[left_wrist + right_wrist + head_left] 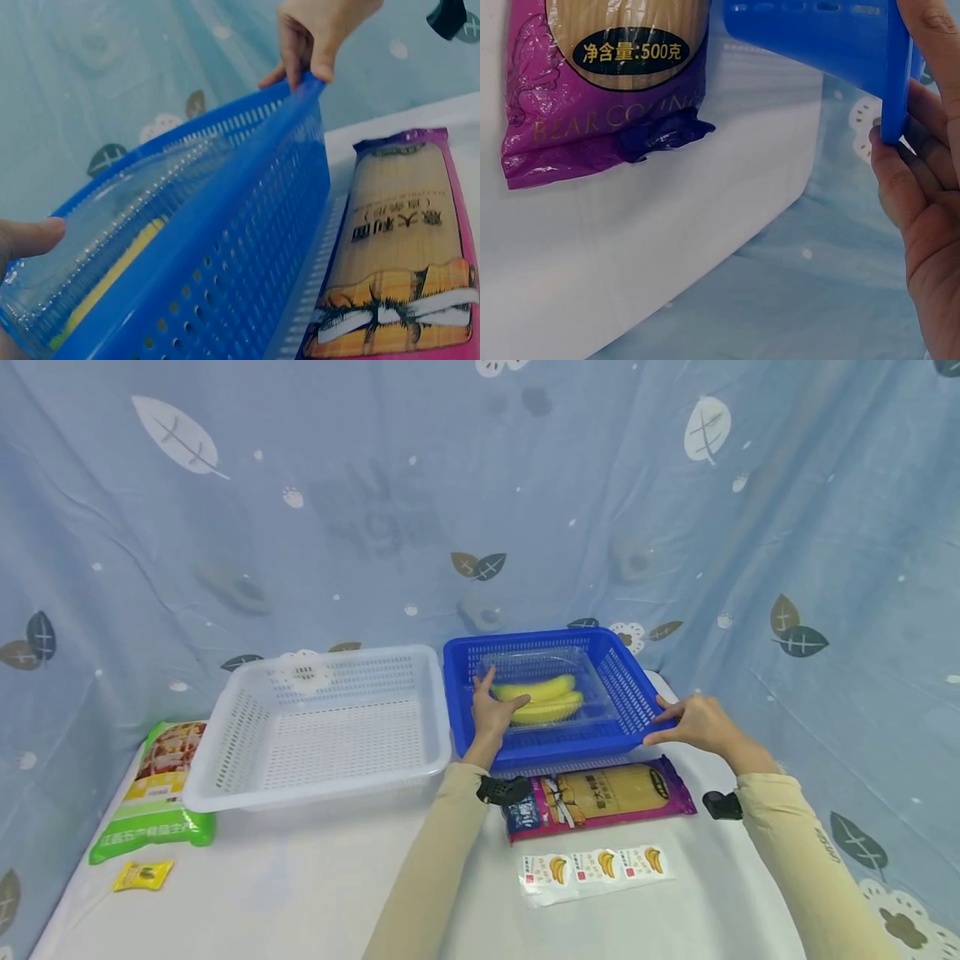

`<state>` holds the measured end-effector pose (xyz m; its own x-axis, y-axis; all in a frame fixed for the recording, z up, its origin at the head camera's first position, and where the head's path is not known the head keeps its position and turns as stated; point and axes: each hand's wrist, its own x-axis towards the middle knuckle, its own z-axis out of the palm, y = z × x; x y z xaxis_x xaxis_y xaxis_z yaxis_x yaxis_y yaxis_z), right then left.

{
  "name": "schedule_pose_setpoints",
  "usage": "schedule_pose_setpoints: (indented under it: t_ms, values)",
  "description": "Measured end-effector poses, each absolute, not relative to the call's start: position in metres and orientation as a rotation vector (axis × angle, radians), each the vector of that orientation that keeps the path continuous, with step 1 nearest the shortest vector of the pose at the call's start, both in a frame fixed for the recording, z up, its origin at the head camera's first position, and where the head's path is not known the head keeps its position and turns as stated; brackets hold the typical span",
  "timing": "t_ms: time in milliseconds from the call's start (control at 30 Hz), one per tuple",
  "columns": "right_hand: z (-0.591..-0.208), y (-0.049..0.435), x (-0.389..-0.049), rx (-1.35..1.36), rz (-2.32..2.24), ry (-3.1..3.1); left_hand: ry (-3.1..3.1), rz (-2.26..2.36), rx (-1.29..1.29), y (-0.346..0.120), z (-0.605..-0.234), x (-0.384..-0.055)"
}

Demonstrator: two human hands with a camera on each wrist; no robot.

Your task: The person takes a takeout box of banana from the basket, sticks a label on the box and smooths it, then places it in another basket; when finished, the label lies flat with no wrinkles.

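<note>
My left hand reaches over the near left of a blue basket, at the left end of a clear plastic box. Its thumb and index finger are spread and look straight; the thumb lies against the box, other fingertips partly hidden. Inside the box are yellow bananas. At the basket's right near corner my right hand pinches the rim; in the right wrist view its thumb and fingers sit on both sides of the blue edge.
Left of the blue basket stands a white basket. A spaghetti packet lies in front, with banana-print stickers nearer. At the far left are a green food bag and a small yellow packet. A patterned curtain hangs behind.
</note>
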<state>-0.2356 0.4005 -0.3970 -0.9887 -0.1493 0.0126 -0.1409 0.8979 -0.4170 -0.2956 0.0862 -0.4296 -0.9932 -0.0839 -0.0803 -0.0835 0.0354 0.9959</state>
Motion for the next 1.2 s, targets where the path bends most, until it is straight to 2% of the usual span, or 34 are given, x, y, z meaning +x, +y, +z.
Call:
schedule_pose_setpoints:
  t_ms: [400, 1200]
  values:
    - [-0.3993, 0.4001, -0.2346, -0.208, -0.674, 3.044, -2.377, -2.134, 0.164, 0.0856, -0.4331, -0.2954]
    - [-0.4015, 0.4013, -0.2339, -0.223, -0.678, 3.066, -2.669, -1.752, 0.062, 0.0841, -0.4318, -0.2924]
